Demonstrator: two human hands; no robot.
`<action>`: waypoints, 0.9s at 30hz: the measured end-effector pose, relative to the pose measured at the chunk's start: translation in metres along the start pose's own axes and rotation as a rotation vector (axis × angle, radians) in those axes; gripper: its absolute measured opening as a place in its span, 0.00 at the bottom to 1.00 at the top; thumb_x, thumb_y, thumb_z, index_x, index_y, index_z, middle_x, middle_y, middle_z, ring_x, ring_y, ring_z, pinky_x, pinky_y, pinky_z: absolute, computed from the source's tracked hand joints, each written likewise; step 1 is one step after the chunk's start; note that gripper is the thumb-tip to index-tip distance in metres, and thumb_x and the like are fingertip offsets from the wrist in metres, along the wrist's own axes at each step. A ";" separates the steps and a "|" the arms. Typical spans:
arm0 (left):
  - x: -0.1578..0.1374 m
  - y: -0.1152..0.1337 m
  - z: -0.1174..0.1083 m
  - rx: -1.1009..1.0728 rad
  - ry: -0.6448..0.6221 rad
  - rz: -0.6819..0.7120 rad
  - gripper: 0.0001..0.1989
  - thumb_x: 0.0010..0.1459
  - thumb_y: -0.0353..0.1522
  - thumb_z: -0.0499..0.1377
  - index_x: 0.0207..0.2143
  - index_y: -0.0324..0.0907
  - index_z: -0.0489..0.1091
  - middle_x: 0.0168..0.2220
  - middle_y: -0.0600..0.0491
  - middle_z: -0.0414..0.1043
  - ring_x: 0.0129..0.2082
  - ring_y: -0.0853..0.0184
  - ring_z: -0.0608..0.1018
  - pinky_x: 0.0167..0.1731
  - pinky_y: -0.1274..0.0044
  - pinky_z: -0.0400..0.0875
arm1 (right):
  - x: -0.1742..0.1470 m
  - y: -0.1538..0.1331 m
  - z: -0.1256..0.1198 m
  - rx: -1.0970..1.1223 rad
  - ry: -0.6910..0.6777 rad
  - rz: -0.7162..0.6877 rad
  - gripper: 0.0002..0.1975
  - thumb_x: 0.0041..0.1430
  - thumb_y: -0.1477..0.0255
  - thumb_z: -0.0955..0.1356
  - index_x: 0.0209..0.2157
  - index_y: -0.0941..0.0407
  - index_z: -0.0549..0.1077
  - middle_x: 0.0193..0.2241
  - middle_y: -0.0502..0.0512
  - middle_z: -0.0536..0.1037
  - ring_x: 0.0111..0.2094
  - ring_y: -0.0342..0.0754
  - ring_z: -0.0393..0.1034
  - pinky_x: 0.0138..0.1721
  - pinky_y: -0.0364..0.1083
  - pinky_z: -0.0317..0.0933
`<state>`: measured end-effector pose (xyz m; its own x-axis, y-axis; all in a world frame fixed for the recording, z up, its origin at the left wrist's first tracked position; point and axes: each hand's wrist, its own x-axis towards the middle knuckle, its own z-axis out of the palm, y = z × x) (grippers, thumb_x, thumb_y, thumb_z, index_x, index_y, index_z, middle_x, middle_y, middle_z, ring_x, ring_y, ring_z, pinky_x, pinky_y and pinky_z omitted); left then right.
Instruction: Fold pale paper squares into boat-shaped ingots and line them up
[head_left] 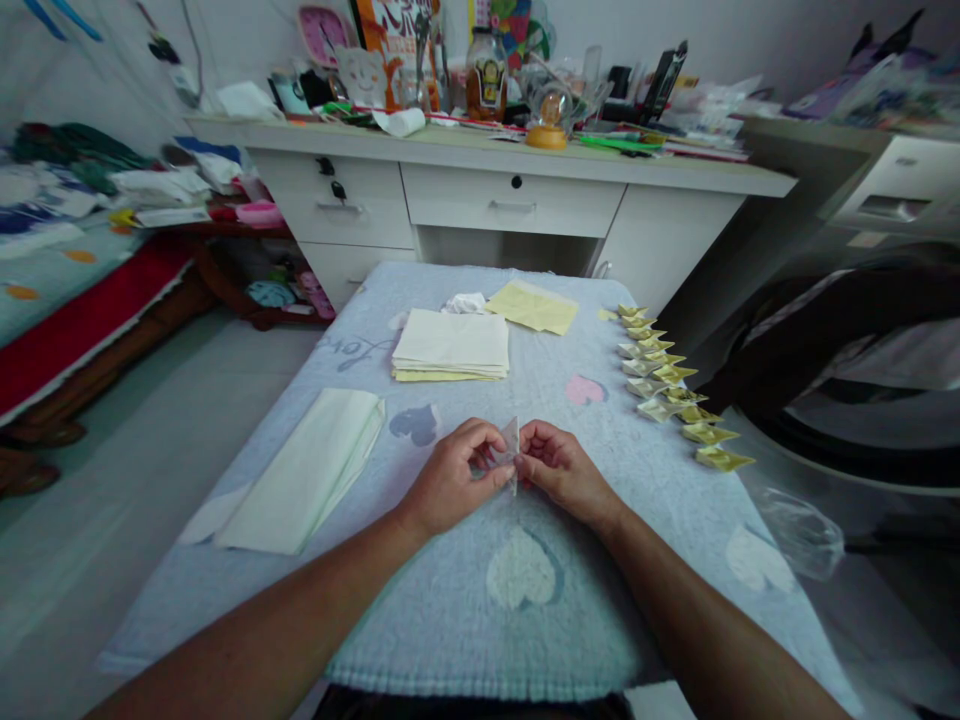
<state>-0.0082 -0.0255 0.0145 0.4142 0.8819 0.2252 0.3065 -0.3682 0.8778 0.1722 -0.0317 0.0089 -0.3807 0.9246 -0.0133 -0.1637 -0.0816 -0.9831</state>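
A small folded piece of pale paper point(511, 440) is pinched between both hands above the middle of the table. My left hand point(459, 475) grips its left side with thumb and fingers. My right hand point(564, 470) is closed on its right edge, the fingertips of the two hands almost meeting. Beyond the hands lies a stack of cream paper sheets point(450, 345), with yellow ones at the bottom. To the left is a long folded bundle of whitish paper point(307, 470). Several folded paper boats point(667, 375), yellow and whitish, stand in rows along the right edge.
A blue cloth with hearts covers the table point(442, 620). Yellow sheets point(534, 305) and a crumpled white tissue point(465, 303) lie at its far side. Behind stands a white desk point(517, 195) crowded with a honey jar point(486, 75) and other items. A washing machine point(885, 300) is at right.
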 end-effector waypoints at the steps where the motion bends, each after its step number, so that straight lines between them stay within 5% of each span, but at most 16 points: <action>1: 0.000 0.000 0.000 -0.021 -0.003 -0.007 0.08 0.51 0.30 0.63 0.33 0.41 0.66 0.34 0.54 0.67 0.32 0.70 0.71 0.33 0.79 0.67 | 0.000 0.000 0.000 0.001 -0.001 -0.001 0.16 0.51 0.61 0.74 0.29 0.56 0.66 0.23 0.45 0.65 0.24 0.39 0.58 0.25 0.39 0.53; 5: 0.000 -0.002 0.002 -0.062 0.006 -0.041 0.15 0.46 0.33 0.68 0.32 0.41 0.65 0.32 0.55 0.67 0.31 0.70 0.71 0.33 0.78 0.67 | -0.001 0.000 0.000 0.000 -0.016 0.010 0.16 0.50 0.62 0.74 0.31 0.57 0.67 0.25 0.46 0.67 0.25 0.39 0.60 0.27 0.39 0.54; 27: 0.003 -0.005 0.003 -0.347 -0.006 -0.134 0.14 0.47 0.25 0.63 0.33 0.42 0.60 0.42 0.52 0.67 0.42 0.68 0.75 0.41 0.76 0.71 | 0.000 0.001 0.000 -0.126 0.045 -0.078 0.12 0.53 0.65 0.72 0.31 0.56 0.67 0.25 0.47 0.68 0.26 0.40 0.61 0.30 0.41 0.57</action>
<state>-0.0064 -0.0217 0.0093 0.3954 0.9134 0.0973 0.0496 -0.1270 0.9907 0.1715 -0.0314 0.0074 -0.3297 0.9423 0.0584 -0.0743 0.0358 -0.9966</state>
